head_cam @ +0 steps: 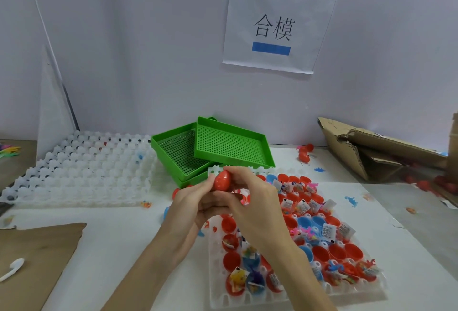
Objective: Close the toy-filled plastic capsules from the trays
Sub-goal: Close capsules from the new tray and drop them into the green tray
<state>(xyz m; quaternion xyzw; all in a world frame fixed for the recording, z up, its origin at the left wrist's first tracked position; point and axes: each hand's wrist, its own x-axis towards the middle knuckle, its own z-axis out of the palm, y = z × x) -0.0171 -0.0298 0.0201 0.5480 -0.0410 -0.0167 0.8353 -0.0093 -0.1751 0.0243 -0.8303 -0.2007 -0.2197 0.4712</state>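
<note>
Both the left hand [195, 201] and right hand [250, 199] pinch a red capsule [222, 180] above the white table [138, 231], before a grey wall [138, 50].

This looks like a small assembly or packing station in a toy workshop. A paper sign [277, 27] with two printed Chinese characters is taped with blue tape to a plain partition wall [138, 50], labelling the station. The white worktable [124, 226] carries a stack of white moulded trays [81, 172], green perforated trays [218, 149], a tray of red and blue capsule halves with packeted toys [319, 238], torn cardboard [371, 152] and loose small plastic toys [351, 201]
</note>
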